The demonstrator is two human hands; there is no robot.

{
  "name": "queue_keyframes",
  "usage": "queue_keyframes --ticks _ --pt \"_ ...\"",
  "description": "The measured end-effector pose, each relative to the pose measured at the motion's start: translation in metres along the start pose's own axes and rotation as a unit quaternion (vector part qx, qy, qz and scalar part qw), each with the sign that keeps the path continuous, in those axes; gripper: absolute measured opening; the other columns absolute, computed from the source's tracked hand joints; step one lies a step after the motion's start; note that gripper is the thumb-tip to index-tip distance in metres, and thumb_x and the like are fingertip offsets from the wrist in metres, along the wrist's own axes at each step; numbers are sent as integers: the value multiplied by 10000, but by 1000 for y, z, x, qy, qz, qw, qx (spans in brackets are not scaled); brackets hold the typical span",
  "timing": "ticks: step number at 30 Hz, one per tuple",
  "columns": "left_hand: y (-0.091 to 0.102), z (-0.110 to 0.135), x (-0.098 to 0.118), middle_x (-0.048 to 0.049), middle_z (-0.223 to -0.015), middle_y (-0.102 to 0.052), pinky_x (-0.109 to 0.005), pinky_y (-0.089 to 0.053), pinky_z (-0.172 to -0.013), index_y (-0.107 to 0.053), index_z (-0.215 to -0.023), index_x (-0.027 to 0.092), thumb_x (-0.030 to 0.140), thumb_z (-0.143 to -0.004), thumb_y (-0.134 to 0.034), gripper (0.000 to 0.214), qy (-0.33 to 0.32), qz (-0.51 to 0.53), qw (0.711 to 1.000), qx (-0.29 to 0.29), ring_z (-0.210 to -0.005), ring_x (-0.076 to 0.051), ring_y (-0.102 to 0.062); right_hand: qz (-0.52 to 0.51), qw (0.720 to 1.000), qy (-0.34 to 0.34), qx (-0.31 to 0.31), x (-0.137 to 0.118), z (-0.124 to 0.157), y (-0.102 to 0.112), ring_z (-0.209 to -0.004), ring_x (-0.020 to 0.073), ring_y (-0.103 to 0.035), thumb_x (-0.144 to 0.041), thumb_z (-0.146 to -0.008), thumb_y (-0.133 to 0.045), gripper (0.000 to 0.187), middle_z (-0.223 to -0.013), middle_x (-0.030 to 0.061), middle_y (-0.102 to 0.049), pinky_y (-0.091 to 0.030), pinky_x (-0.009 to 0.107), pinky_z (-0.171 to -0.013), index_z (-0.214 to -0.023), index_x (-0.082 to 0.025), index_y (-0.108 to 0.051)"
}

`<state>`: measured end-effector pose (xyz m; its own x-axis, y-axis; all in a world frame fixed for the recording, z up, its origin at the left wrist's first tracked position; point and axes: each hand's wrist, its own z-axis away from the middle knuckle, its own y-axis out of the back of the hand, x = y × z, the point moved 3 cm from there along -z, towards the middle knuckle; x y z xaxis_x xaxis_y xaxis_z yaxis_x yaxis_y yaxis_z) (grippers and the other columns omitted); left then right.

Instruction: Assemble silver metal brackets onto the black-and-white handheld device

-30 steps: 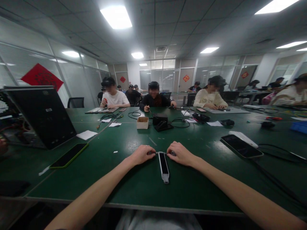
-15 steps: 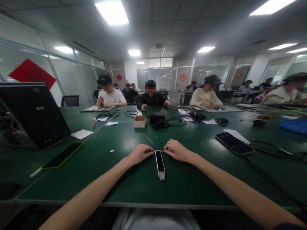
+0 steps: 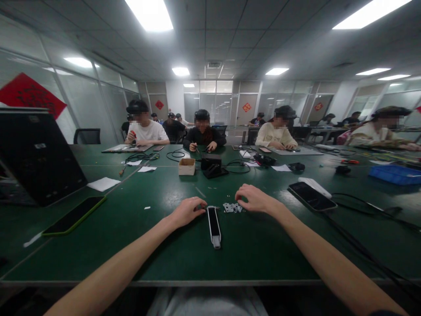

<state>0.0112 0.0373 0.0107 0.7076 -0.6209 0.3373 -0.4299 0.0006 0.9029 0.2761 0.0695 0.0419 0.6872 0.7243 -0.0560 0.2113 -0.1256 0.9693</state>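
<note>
- On the dark green workbench [image 3: 263, 259], a slim white-cased bar with a black face [image 3: 213, 227] is lying lengthwise in front of me, and I am placing everything else from it.
- Just right of the bar, a small perforated silver metal bracket [image 3: 232, 207] is lying flat and loose, not fixed to the bar. Neither of my hands is holding anything.
- My left hand [image 3: 187, 212] is resting just left of the bar, its fingers released and lying slack on the bench.
- My right hand [image 3: 253, 199] is sitting just right of the bracket, its fingers loosely curled and grasping nothing.
- Far beyond the bar, a small open cardboard box [image 3: 187, 166] is standing on the bench, holding something brownish that I cannot make out.
- Well right of the bar, a blue plastic tray [image 3: 396, 174] is sitting near the bench's far side, and I cannot see what it is holding.
</note>
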Motion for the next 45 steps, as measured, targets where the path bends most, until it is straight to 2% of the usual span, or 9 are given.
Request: queue_keyframes --ticks 2,9,12,17,20,23,34,41,45 --pt "0 0 0 -23 -1004 -656 -278 -476 -726 -627 -1069 197 233 -873 -594 201 -5 0 1000 -2 -758 -139 -598 -14 999 -24 -37 0 1 -1 -818 197 -563 -237 -834 -539 146 -868 75 -650 -415 293 -725 -814 -172 -668" --pt "1 0 3 -23 -1001 -638 -265 -472 -702 -617 -1062 196 196 -863 -589 202 2 -10 1000 -4 -738 -132 -589 -71 991 -77 -89 -4 0 -4 -763 184 -569 -406 -847 -547 274 -850 72 -657 -408 270 -658 -802 -163 -665" --pt "-1 0 2 -21 -997 -637 -263 -469 -701 -613 -1072 200 204 -865 -581 210 -1 -13 1000 -4 -732 -130 -585 -79 987 -71 -118 -10 -1 -10 -718 168 -562 -361 -836 -548 235 -813 59 -655 -400 263 -638 -788 -162 -665" --pt "-2 0 -1 -24 -990 -630 -268 -466 -700 -616 -1074 199 196 -862 -587 214 -5 -9 1000 -1 -741 -135 -581 -64 992 -75 -84 -8 -2 -5 -724 162 -557 -277 -797 -555 157 -814 55 -644 -394 254 -643 -769 -157 -653" --pt "-2 0 0 -25 -996 -628 -268 -469 -703 -615 -1071 197 183 -861 -585 213 0 -10 1000 -5 -749 -136 -584 -53 994 -81 -45 1 0 1 -715 152 -550 -262 -781 -565 134 -777 43 -630 -388 244 -645 -730 -159 -631" --pt "-1 0 2 -25 -1001 -627 -268 -475 -712 -612 -1070 198 188 -865 -582 208 -1 -10 1000 -6 -750 -134 -582 -36 993 -105 -38 12 2 4 -695 145 -551 -253 -770 -574 121 -766 37 -626 -383 240 -634 -702 -161 -612" --pt "0 1 2 -28 -1020 -629 -270 -483 -713 -612 -1063 194 201 -873 -570 196 -6 -6 1000 -5 -747 -130 -581 -24 959 -223 -176 32 11 -3 -704 178 -619 -228 -738 -613 71 -788 49 -681 -380 247 -561 -700 -181 -649" --pt "0 1 3 -25 -1007 -629 -267 -479 -705 -606 -1058 194 185 -865 -573 196 -3 -7 1000 -5 -732 -125 -579 -1 957 -234 -172 27 14 4 -713 192 -620 -247 -709 -622 78 -824 53 -694 -382 259 -554 -740 -195 -672" --pt "2 1 7 -25 -1007 -632 -267 -484 -700 -605 -1063 194 206 -865 -570 202 1 -6 1000 -8 -732 -128 -582 -9 976 -165 -142 18 11 7 -750 195 -620 -281 -721 -635 118 -851 48 -690 -395 265 -582 -799 -211 -689"
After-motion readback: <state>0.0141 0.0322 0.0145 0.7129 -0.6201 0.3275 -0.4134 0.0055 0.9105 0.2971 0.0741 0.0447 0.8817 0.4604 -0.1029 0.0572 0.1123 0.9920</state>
